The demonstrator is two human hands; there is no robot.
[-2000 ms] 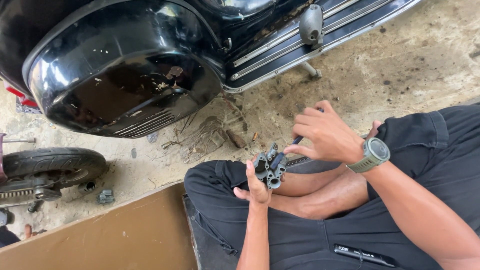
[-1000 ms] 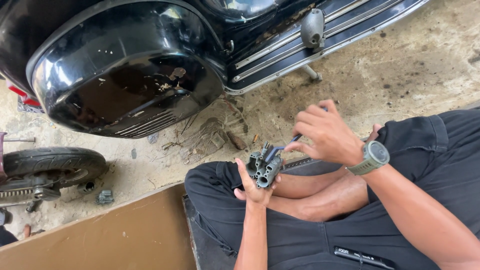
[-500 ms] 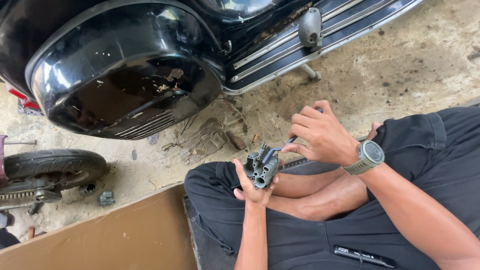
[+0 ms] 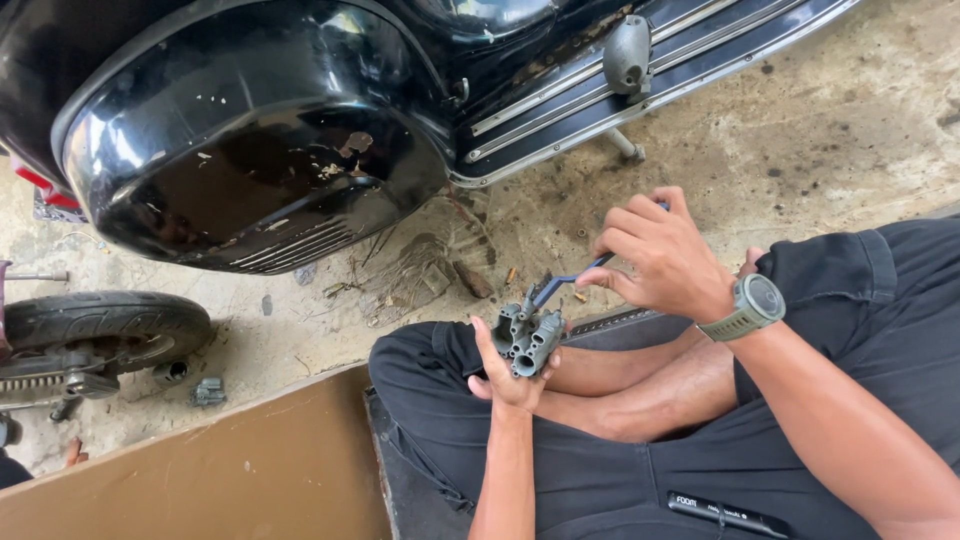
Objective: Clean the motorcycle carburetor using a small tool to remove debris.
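A: Starting at the left, what is lying around?

B: A tyre (image 4: 105, 325) by the left edge of the floor (image 4: 800, 130), with a small grey part (image 4: 208, 391) just beside it. Above them is the black scooter panel (image 4: 250, 130), and a brown board (image 4: 200, 470) lies along the bottom edge.

A: And the hands?

B: The left hand (image 4: 507, 380) is closed around the base of a grey carburettor (image 4: 527, 335), holding it upright over the lap with its bores facing the camera. The right hand (image 4: 660, 255) grips the handle of a blue tool (image 4: 565, 282), fingers curled tight, with the tip at the top of the carburettor. A watch (image 4: 752, 305) sits on that wrist.

A: How far along does it look?

B: Midway, I'd judge. The carburettor is off the scooter and open, and the tool is in contact. Whether a screw or jet has come loose I cannot tell; nothing has been lifted out.

A: Any change from the earlier frames?

B: Little. The carburettor has tilted a bit more upright and the right hand has shifted slightly on the tool. The rest is unmoved.
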